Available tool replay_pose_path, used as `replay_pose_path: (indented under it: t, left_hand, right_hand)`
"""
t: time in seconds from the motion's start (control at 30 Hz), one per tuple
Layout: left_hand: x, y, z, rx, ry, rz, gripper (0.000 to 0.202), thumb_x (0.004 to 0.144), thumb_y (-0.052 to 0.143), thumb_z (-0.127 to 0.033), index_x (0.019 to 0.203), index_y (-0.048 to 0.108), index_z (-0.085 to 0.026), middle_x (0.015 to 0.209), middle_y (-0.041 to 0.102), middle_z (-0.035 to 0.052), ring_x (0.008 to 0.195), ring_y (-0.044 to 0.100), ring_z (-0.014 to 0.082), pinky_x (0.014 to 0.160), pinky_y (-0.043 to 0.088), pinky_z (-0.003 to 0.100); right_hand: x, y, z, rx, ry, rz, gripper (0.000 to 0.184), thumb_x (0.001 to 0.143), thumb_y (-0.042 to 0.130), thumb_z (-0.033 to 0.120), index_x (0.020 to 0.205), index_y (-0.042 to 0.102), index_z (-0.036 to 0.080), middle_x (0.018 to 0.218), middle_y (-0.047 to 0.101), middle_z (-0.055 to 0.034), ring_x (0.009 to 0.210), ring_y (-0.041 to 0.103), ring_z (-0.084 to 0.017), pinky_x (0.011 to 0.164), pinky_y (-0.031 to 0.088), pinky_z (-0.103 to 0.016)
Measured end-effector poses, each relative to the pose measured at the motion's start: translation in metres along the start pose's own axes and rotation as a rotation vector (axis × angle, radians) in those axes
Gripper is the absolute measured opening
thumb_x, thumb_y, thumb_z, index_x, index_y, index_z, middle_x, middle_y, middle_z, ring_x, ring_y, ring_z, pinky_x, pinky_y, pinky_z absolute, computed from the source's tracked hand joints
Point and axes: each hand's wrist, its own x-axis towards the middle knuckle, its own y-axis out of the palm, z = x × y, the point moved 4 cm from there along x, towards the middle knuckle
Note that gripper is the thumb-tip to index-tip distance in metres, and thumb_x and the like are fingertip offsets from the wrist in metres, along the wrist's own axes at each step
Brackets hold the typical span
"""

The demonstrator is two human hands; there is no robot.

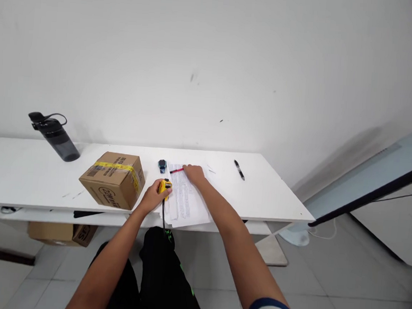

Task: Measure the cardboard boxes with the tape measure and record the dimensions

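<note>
My left hand (153, 196) is closed around a yellow tape measure (164, 186) at the front of the white table, just right of the cardboard box. A dark strap (163, 214) hangs from the tape measure over the table's edge. Sheets of paper (191, 205) covered in handwriting lie to the right of it. At the top of these sheets, my right hand (193, 174) has its fingers closed on one end of a red pen (177, 170) with a black tip. Beside the pen is a dark watch (162, 165) with a blue strap.
A taped cardboard box (113, 178) stands on the white table (274, 198), with a dark water bottle (55, 138) farther left. A black pen (239, 170) lies to the right. Another box (62, 233) sits below the tabletop. At the right stands a large panel (379, 173).
</note>
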Motion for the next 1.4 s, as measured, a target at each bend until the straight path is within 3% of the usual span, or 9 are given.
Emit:
replay_pose_path:
  t: [0.13, 0.23, 0.3, 0.4, 0.5, 0.6, 0.77, 1.0, 1.4]
  left_hand:
    - [0.0, 0.002, 0.001, -0.015, -0.015, 0.013, 0.051, 0.07, 0.074, -0.047, 0.111, 0.062, -0.019, 0.106, 0.07, 0.0088, 0.1, 0.064, 0.0257, 0.093, 0.048, 0.041]
    - [0.004, 0.003, 0.005, -0.044, -0.026, -0.005, 0.05, 0.073, 0.071, -0.047, 0.113, 0.061, -0.019, 0.108, 0.069, 0.0089, 0.101, 0.063, 0.0244, 0.093, 0.048, 0.039]
    - [0.006, 0.003, 0.008, -0.05, -0.033, -0.001, 0.05, 0.076, 0.069, -0.048, 0.115, 0.06, -0.018, 0.109, 0.068, 0.0091, 0.102, 0.063, 0.0236, 0.094, 0.047, 0.038]
    - [0.007, 0.003, 0.011, -0.03, -0.032, 0.028, 0.054, 0.079, 0.066, -0.048, 0.124, 0.056, -0.019, 0.112, 0.067, 0.0089, 0.104, 0.062, 0.0231, 0.096, 0.046, 0.037]
    - [0.006, 0.002, 0.009, -0.007, -0.012, 0.037, 0.064, 0.082, 0.064, -0.048, 0.137, 0.047, -0.021, 0.115, 0.066, 0.0081, 0.106, 0.061, 0.0226, 0.097, 0.045, 0.036]
    - [0.006, 0.001, 0.008, 0.002, -0.002, 0.046, 0.069, 0.084, 0.061, -0.049, 0.144, 0.04, -0.023, 0.115, 0.066, 0.0073, 0.107, 0.061, 0.0222, 0.097, 0.044, 0.036]
    - [0.006, 0.003, 0.007, -0.007, 0.014, 0.07, 0.067, 0.085, 0.058, -0.051, 0.143, 0.041, -0.024, 0.121, 0.063, 0.0071, 0.111, 0.059, 0.0214, 0.099, 0.043, 0.034]
    - [0.004, 0.004, 0.005, -0.052, 0.027, 0.093, 0.059, 0.083, 0.06, -0.051, 0.134, 0.049, -0.024, 0.128, 0.06, 0.0064, 0.115, 0.057, 0.0213, 0.102, 0.041, 0.032]
    - [0.004, 0.0, 0.006, -0.133, -0.009, 0.038, 0.057, 0.085, 0.053, -0.059, 0.128, 0.055, -0.021, 0.117, 0.064, 0.0069, 0.107, 0.059, 0.0218, 0.097, 0.044, 0.033]
  right_hand:
    - [-0.024, -0.003, -0.012, 0.16, 0.068, -0.127, 0.035, 0.103, 0.027, 0.033, 0.122, 0.052, 0.017, 0.102, 0.067, -0.0107, 0.088, 0.061, -0.019, 0.075, 0.041, -0.029]
    - [-0.057, 0.002, -0.02, 0.617, 0.032, -0.252, 0.046, 0.097, 0.033, 0.056, 0.095, 0.06, 0.019, 0.085, 0.064, -0.0036, 0.078, 0.057, -0.016, 0.071, 0.041, -0.026]
    - [-0.077, 0.011, -0.023, 0.871, 0.018, -0.258, 0.049, 0.093, 0.036, 0.061, 0.081, 0.06, 0.02, 0.073, 0.059, -0.0003, 0.068, 0.053, -0.014, 0.066, 0.04, -0.025]
    - [-0.093, 0.024, -0.024, 1.063, 0.076, -0.216, 0.053, 0.093, 0.031, 0.061, 0.083, 0.062, 0.02, 0.056, 0.047, 0.0042, 0.054, 0.044, -0.012, 0.058, 0.037, -0.024]
    - [-0.097, 0.026, -0.023, 1.043, 0.121, -0.241, 0.055, 0.092, 0.034, 0.062, 0.07, 0.061, 0.019, 0.054, 0.047, 0.003, 0.057, 0.046, -0.013, 0.062, 0.038, -0.025]
    - [-0.098, 0.021, -0.023, 0.987, 0.149, -0.298, 0.052, 0.089, 0.046, 0.06, 0.054, 0.046, 0.021, 0.053, 0.041, 0.004, 0.057, 0.042, -0.012, 0.06, 0.034, -0.026]
    - [-0.099, 0.018, -0.022, 1.001, 0.162, -0.276, 0.053, 0.083, 0.058, 0.049, 0.057, 0.019, 0.024, 0.054, 0.02, 0.0078, 0.053, 0.024, -0.009, 0.053, 0.025, -0.025]
    - [-0.097, 0.019, -0.024, 0.958, 0.177, -0.273, 0.045, 0.081, 0.054, 0.039, 0.058, 0.018, 0.024, 0.056, 0.019, 0.0073, 0.055, 0.023, -0.01, 0.054, 0.025, -0.025]
    - [-0.097, 0.023, -0.028, 0.963, 0.19, -0.305, 0.044, 0.082, 0.052, 0.041, 0.057, 0.02, 0.024, 0.055, 0.02, 0.007, 0.056, 0.026, -0.01, 0.055, 0.028, -0.025]
